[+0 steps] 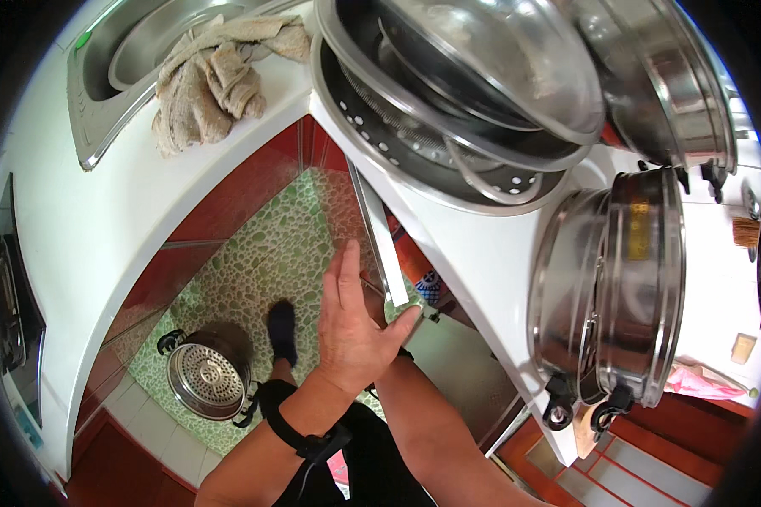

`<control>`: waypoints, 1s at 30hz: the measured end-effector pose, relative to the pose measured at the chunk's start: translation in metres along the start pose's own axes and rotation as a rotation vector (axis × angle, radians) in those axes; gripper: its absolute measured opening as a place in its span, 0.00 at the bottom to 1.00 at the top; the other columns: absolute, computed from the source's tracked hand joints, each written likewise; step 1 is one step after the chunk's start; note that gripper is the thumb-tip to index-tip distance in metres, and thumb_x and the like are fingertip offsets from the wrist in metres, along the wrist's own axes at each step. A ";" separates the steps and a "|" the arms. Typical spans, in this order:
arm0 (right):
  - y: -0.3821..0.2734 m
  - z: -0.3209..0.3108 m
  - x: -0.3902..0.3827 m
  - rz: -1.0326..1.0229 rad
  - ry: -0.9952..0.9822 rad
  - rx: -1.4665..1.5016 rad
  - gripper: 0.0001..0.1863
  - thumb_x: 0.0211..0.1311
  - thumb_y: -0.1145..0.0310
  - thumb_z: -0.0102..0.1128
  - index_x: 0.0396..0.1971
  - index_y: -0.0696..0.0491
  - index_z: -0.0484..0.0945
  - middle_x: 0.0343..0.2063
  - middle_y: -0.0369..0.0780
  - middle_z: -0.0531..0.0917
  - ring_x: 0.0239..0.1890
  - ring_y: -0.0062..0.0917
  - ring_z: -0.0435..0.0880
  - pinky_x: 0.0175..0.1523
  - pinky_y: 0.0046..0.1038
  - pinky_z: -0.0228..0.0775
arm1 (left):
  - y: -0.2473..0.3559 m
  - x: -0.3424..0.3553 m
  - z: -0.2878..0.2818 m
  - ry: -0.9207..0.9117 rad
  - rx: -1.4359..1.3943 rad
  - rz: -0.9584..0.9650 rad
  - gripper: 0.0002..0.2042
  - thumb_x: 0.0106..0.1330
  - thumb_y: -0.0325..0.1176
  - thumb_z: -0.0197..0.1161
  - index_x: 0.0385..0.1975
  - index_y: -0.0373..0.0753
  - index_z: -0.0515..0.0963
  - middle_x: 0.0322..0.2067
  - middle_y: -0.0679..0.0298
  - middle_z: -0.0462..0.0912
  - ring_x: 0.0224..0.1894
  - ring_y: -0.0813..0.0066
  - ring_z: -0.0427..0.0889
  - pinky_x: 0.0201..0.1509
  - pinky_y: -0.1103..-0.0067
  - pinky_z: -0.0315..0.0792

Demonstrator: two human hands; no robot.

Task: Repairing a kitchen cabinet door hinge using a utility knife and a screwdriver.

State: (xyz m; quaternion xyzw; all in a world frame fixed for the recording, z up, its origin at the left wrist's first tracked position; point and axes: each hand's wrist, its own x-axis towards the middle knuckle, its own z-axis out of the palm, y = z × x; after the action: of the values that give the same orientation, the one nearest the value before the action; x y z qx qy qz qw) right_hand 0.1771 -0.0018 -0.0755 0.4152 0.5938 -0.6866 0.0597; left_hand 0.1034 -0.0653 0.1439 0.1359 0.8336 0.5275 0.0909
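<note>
My left hand reaches forward over the green pebble-patterned floor, fingers stretched out and thumb spread, beside a white-edged open cabinet door. My right forearm comes up beneath it; the right hand is mostly hidden behind my left hand, so I cannot tell what it touches. Past the door, something orange and a blue-and-white item show inside the cupboard. On the floor at left sits a steel pot with a perforated insert, near my dark-socked foot.
The white counter carries a sink, a crumpled beige cloth and a black hob at left. Stacked steel bowls and strainers, pots and steamer tiers crowd the right counter, close above my hands.
</note>
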 end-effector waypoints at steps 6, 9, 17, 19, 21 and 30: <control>0.033 0.061 0.011 -0.075 -0.065 0.176 0.28 0.70 0.62 0.61 0.68 0.48 0.72 0.37 0.42 0.87 0.24 0.24 0.82 0.30 0.30 0.79 | -0.036 0.005 -0.038 0.102 0.148 0.131 0.38 0.58 0.36 0.74 0.68 0.31 0.66 0.51 0.46 0.80 0.45 0.46 0.84 0.46 0.64 0.82; 0.030 0.075 0.010 -0.043 -0.090 0.191 0.29 0.70 0.63 0.62 0.70 0.47 0.71 0.37 0.41 0.87 0.23 0.23 0.82 0.28 0.29 0.80 | -0.052 0.000 -0.066 0.065 0.221 0.135 0.31 0.62 0.31 0.70 0.66 0.30 0.69 0.48 0.45 0.84 0.40 0.49 0.88 0.42 0.67 0.83; 0.019 0.070 -0.044 0.463 -0.144 -0.015 0.15 0.71 0.67 0.61 0.53 0.53 0.84 0.28 0.37 0.85 0.15 0.18 0.70 0.19 0.26 0.68 | -0.076 0.006 -0.127 0.055 0.223 0.104 0.23 0.68 0.24 0.68 0.62 0.31 0.74 0.35 0.56 0.87 0.31 0.75 0.85 0.37 0.79 0.79; 0.046 0.053 -0.054 0.412 -0.173 -0.105 0.11 0.68 0.65 0.63 0.46 0.51 0.87 0.38 0.38 0.89 0.33 0.28 0.86 0.26 0.36 0.79 | -0.073 0.003 -0.133 0.051 0.242 0.109 0.22 0.70 0.23 0.65 0.63 0.31 0.73 0.34 0.60 0.85 0.31 0.80 0.82 0.37 0.81 0.78; 0.055 0.048 -0.067 0.521 -0.115 -0.160 0.10 0.69 0.65 0.61 0.44 0.53 0.86 0.33 0.39 0.87 0.24 0.25 0.80 0.22 0.33 0.72 | -0.075 -0.005 -0.141 0.038 0.244 0.079 0.23 0.70 0.22 0.64 0.64 0.31 0.71 0.33 0.59 0.85 0.31 0.79 0.82 0.37 0.80 0.78; 0.109 -0.002 -0.129 0.580 -0.088 -0.235 0.17 0.65 0.57 0.62 0.26 0.56 0.83 0.16 0.49 0.80 0.22 0.44 0.81 0.29 0.49 0.74 | -0.076 -0.006 -0.156 -0.047 0.313 0.156 0.21 0.72 0.23 0.57 0.65 0.28 0.68 0.34 0.59 0.83 0.31 0.78 0.81 0.36 0.80 0.76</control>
State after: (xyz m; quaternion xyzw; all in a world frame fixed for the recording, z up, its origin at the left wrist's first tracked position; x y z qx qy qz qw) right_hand 0.3245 -0.0846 -0.0767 0.5274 0.5227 -0.5849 0.3264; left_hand 0.0530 -0.2316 0.1417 0.2251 0.8902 0.3934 0.0466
